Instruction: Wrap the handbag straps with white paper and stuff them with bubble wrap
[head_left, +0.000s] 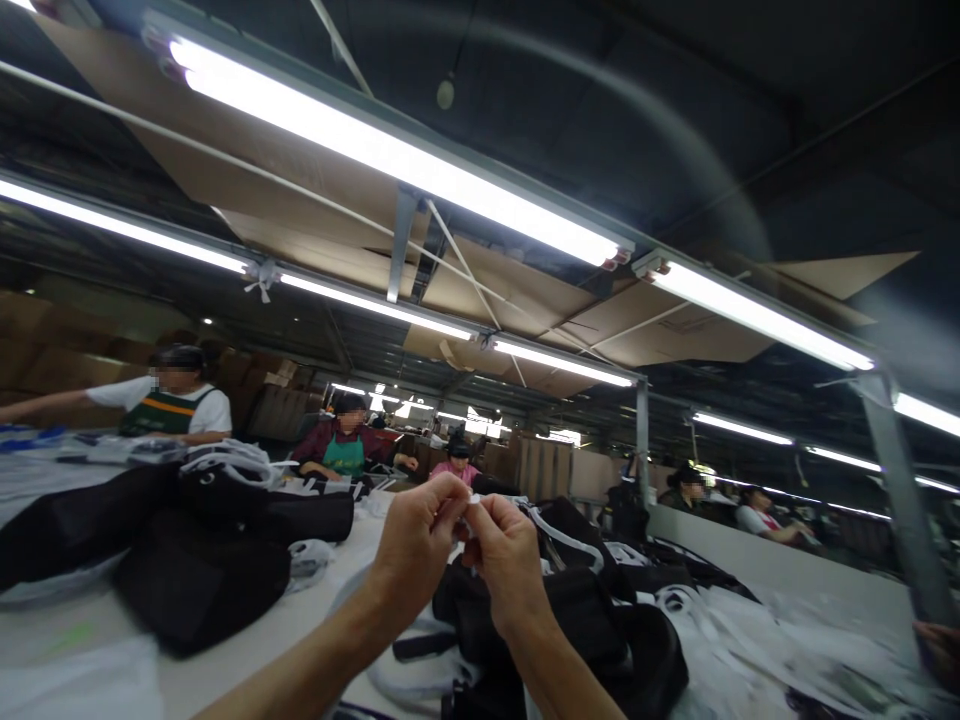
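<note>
My left hand point(425, 532) and my right hand point(504, 550) meet above the table in the middle of the view. The fingers of both are pinched together on a small white piece point(474, 497), mostly covered by the fingertips, so its kind is unclear. Below and behind my right hand lies a black bag-like item point(577, 610) with white strap point(574, 535) near it. To the left of my left hand rests a pile of black bag-like items point(202, 570), topped with looped white straps point(232, 462).
Clear plastic bags point(787, 640) cover the table's right side, beside a low white partition point(780, 565). Across the table sit several workers, one in a green apron point(161, 412). Fluorescent lamps point(397, 155) hang overhead. A grey post point(900, 490) stands at right.
</note>
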